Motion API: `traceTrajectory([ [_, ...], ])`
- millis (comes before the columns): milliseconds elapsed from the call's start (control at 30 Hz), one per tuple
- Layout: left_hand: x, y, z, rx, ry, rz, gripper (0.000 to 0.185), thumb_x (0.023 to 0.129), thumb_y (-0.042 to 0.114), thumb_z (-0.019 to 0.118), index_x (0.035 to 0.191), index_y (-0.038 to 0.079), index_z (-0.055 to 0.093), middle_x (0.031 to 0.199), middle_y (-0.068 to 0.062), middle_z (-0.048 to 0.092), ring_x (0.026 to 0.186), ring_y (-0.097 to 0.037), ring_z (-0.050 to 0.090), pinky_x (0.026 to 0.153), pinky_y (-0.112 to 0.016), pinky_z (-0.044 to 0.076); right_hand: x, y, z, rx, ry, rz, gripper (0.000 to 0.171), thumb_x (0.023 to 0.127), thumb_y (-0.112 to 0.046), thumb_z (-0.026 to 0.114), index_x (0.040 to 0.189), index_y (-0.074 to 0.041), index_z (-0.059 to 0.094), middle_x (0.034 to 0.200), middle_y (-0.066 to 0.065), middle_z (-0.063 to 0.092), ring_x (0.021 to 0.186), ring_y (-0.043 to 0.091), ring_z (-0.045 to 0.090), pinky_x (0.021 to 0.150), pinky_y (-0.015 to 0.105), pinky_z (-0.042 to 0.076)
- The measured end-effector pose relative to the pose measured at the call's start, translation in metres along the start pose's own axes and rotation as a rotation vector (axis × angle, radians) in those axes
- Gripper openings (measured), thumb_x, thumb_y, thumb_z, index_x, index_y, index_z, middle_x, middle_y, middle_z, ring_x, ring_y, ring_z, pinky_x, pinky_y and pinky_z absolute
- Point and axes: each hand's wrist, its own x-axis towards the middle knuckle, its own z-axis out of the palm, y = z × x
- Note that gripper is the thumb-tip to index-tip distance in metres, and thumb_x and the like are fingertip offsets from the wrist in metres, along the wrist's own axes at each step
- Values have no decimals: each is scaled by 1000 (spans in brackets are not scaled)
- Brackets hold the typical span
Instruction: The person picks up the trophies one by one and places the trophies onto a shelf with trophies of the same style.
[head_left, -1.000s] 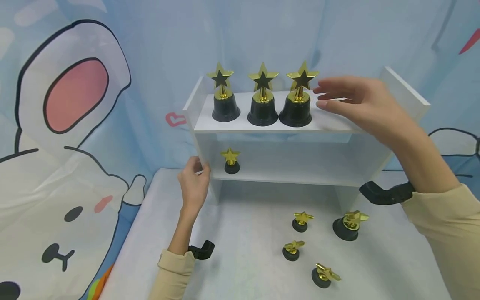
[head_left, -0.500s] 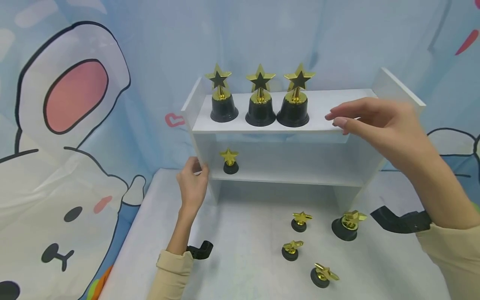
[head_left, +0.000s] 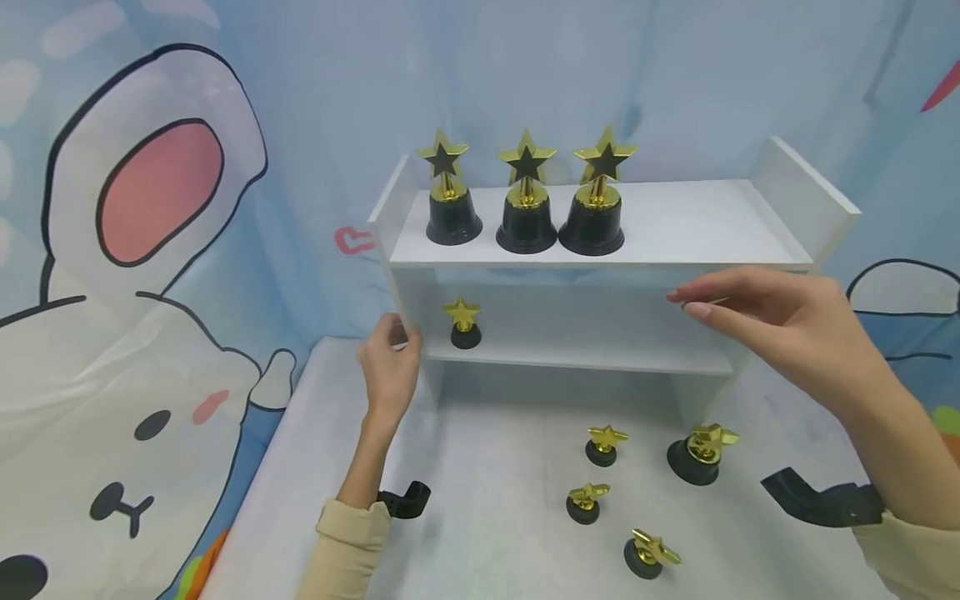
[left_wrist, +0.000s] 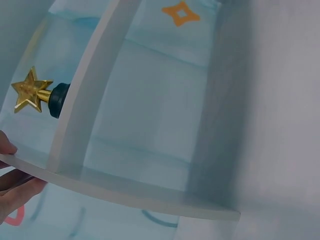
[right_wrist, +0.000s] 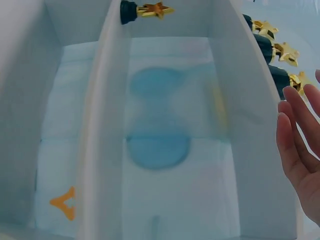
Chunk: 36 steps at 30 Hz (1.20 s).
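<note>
My left hand (head_left: 388, 363) grips the left side panel of a white shelf unit (head_left: 570, 360); in the left wrist view the thumb and fingers (left_wrist: 22, 196) lie on either side of the panel's edge. My right hand (head_left: 780, 333) is in front of the unit's right part, holding nothing, fingers loosely bent. Three large star trophies with black bases stand on the top shelf: the left trophy (head_left: 453, 218), the middle trophy (head_left: 527, 225) and the right trophy (head_left: 592, 227). A small gold star trophy (head_left: 465, 333) stands at the left of the middle shelf.
On the white table (head_left: 495, 533) below are three small trophies, a far one (head_left: 602, 450), a middle one (head_left: 582, 505) and a near one (head_left: 643, 557), plus a larger trophy (head_left: 693, 458) by the unit's right leg. A blue cartoon curtain (head_left: 315, 125) hangs behind.
My right hand has moved away from beside the right-hand top trophy, down and toward me, to in front of the shelves. The left hand keeps its grip; the trophies stay put.
</note>
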Motion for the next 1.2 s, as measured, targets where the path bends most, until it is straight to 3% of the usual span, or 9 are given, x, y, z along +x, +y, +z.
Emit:
traceTrajectory([
  [267, -1, 1, 2, 6, -6, -22, 13, 95, 3, 63, 105, -1, 71, 93, -21, 76, 87, -33, 77, 73, -44, 65, -22, 27, 5, -37, -18, 56, 27, 94, -5, 73, 120, -13, 74, 115, -19, 73, 104, -6, 65, 85, 2, 46],
  [633, 0, 1, 2, 8, -5, -5, 12, 94, 1, 64, 104, -2, 70, 92, -23, 76, 88, -35, 77, 72, -47, 65, -59, 72, 16, -55, 6, 132, 25, 96, -11, 72, 121, -14, 73, 115, -18, 71, 105, -11, 63, 86, 0, 45],
  [967, 1, 3, 3, 1, -16, -11, 14, 94, 0, 63, 106, -3, 70, 94, -24, 76, 88, -35, 77, 75, -45, 65, -91, 115, 26, -182, 3, 175, 35, 93, -23, 78, 127, -20, 71, 117, -35, 60, 111, -27, 43, 83, -4, 31],
  [1000, 1, 3, 3, 2, -15, -13, 13, 94, 0, 63, 105, -2, 70, 93, -23, 76, 88, -35, 77, 75, -45, 65, -93, 118, 27, -193, 4, 189, 36, 93, -25, 78, 127, -22, 71, 117, -36, 60, 111, -28, 43, 83, 0, 33],
  [1033, 1, 2, 3, 3, -14, -14, 13, 95, 0, 63, 105, -2, 70, 93, -23, 76, 88, -35, 77, 75, -46, 65, -95, 122, 28, -199, 0, 198, 36, 93, -26, 78, 127, -23, 71, 116, -36, 59, 110, -28, 41, 90, 7, 39],
  [1100, 1, 2, 2, 5, -9, -13, 12, 95, 1, 63, 104, -2, 71, 91, -23, 76, 86, -34, 77, 73, -47, 65, -99, 128, 31, -220, -8, 225, 36, 92, -30, 78, 127, -25, 71, 115, -38, 56, 112, -23, 46, 101, 30, 47],
  [1200, 0, 1, 2, 0, -6, -15, 12, 95, 1, 63, 103, -1, 71, 90, -22, 76, 86, -34, 77, 73, -47, 65, -105, 139, 37, -236, -19, 249, 37, 92, -31, 78, 127, -23, 70, 114, -39, 51, 109, -19, 46, 91, 65, 48],
])
